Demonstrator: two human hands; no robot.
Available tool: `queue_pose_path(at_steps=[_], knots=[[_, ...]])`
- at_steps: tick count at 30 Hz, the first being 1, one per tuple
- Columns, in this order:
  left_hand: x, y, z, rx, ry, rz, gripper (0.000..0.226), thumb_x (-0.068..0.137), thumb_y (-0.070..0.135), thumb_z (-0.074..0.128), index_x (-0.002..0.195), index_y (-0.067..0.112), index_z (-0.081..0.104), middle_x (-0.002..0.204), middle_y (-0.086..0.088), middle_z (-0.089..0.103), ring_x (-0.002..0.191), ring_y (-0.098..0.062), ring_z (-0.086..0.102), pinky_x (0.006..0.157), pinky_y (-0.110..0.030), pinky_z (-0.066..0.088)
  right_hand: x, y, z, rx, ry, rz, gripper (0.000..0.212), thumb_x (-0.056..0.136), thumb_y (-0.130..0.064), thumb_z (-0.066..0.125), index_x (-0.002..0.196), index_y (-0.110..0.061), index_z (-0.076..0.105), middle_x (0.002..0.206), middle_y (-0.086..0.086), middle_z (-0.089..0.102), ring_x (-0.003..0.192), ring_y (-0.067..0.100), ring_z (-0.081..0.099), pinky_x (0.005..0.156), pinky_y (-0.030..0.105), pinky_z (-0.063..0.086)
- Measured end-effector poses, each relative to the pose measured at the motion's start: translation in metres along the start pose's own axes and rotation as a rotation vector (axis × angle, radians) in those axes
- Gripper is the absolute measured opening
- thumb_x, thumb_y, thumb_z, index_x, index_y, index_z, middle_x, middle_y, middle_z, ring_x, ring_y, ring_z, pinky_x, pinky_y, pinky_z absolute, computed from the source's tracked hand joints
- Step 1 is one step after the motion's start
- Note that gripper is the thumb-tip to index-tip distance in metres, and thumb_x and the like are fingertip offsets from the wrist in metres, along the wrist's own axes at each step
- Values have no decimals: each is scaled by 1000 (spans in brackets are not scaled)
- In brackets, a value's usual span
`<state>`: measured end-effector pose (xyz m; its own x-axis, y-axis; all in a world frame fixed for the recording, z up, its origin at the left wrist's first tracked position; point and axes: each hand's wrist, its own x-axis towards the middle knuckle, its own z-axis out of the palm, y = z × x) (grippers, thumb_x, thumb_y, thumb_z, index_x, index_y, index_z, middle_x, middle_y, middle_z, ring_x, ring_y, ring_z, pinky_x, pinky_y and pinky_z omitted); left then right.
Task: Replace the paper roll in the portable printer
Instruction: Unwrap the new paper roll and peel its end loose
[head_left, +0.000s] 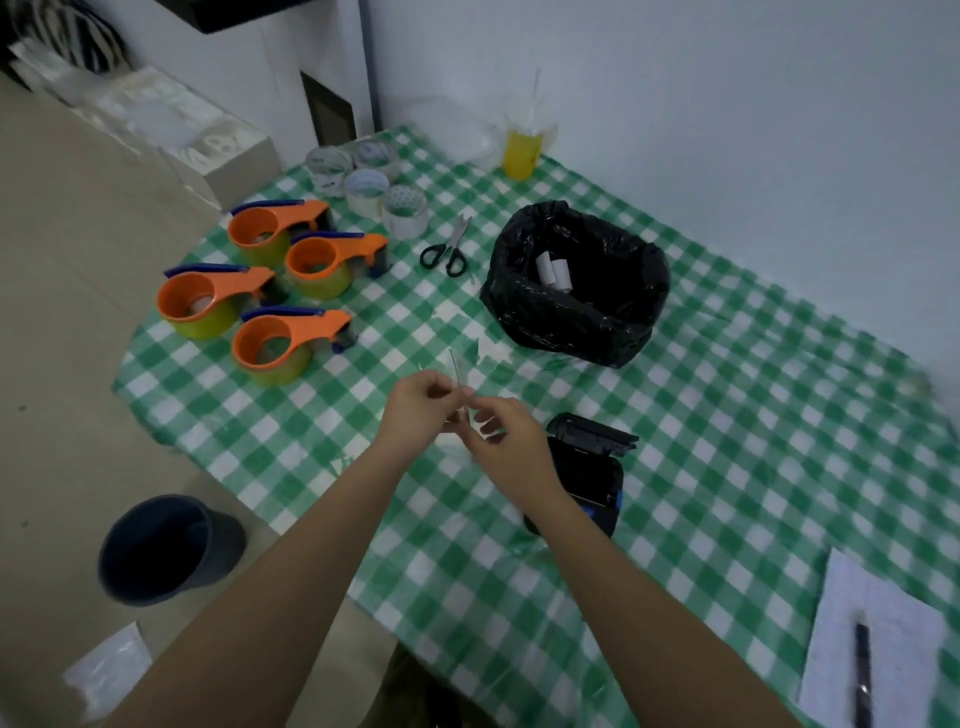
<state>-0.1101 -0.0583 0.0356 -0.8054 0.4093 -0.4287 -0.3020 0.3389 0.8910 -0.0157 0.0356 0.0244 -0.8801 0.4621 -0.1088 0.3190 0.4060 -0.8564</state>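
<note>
The black portable printer (587, 470) lies on the green checked tablecloth with its lid tipped open, partly hidden by my right forearm. Just to its left my left hand (421, 402) and my right hand (501, 431) meet above the table. Between their fingertips they pinch a thin, pale, blurred strip (457, 376) that sticks upward; I cannot tell what it is. White paper rolls (555, 273) stand inside a bin lined with a black bag (576, 283) behind the printer.
Several orange tape dispensers (275, 283) and tape rolls (371, 189) fill the table's left. Scissors (447, 249) lie near the bin, a yellow drink cup (523, 145) by the wall. A notepad with a pen (872, 649) is at right, and a dark bucket (166, 548) stands on the floor.
</note>
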Motion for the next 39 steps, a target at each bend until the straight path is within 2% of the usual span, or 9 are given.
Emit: queue_pose_path(at_steps=[4,7,10,13,17,24,29,34,39], knots=[[-12,12,14,45,-62,29,23,79,20,72,83,2,57,66,-8,67,59,-18,64,61,-27,57,-17,0,-18,-112,38,-30,29,78,-28,72,104,-17,65,89,5,60,73,14,56,67,24,49],[-19,8,23,91,-97,17,21,80,17,71,83,0,60,64,-6,66,59,-16,64,60,-23,58,-27,6,-18,-130,79,-44,23,80,-17,68,103,-12,67,83,8,69,70,15,61,69,27,53],[-21,-1,29,121,-129,-24,16,82,13,68,86,-2,63,67,-7,66,61,-13,63,60,-19,57,-37,17,-16,-12,94,50,21,82,-9,65,103,-8,68,86,13,73,65,5,60,65,6,47],[-25,-9,35,131,-153,-88,9,85,8,63,76,9,63,72,-8,66,65,-13,64,60,-17,55,-42,28,-17,67,100,133,19,83,-11,66,101,-5,70,90,12,73,63,-10,60,63,0,45],[-31,-13,39,95,-156,-118,13,85,10,63,72,14,64,72,-6,66,65,-11,63,51,-10,51,-44,32,-24,151,138,175,16,86,-11,62,98,-6,71,90,7,72,70,-5,60,66,2,47],[-32,-7,40,218,-236,-75,16,89,17,59,94,6,69,82,-7,69,72,-8,64,66,-18,49,-35,33,-34,237,81,219,12,83,-10,66,93,-8,72,79,1,68,74,8,64,72,18,52],[-29,-11,36,320,-261,-33,16,86,20,62,91,8,72,89,-11,74,76,-11,67,63,-18,47,-32,37,-36,188,59,219,12,78,-13,73,87,-6,72,75,2,68,69,9,63,64,17,52],[-27,-18,31,411,-250,15,15,84,23,63,83,12,72,81,-8,74,76,-15,68,77,-30,53,-31,38,-32,212,20,233,7,78,-7,69,83,-5,75,67,3,68,66,17,64,71,36,57],[-28,-19,28,404,-253,48,13,88,22,59,79,15,66,77,0,68,70,-11,64,74,-30,51,-29,33,-27,388,32,328,12,82,-3,65,74,-10,72,65,6,66,61,17,59,62,25,52]])
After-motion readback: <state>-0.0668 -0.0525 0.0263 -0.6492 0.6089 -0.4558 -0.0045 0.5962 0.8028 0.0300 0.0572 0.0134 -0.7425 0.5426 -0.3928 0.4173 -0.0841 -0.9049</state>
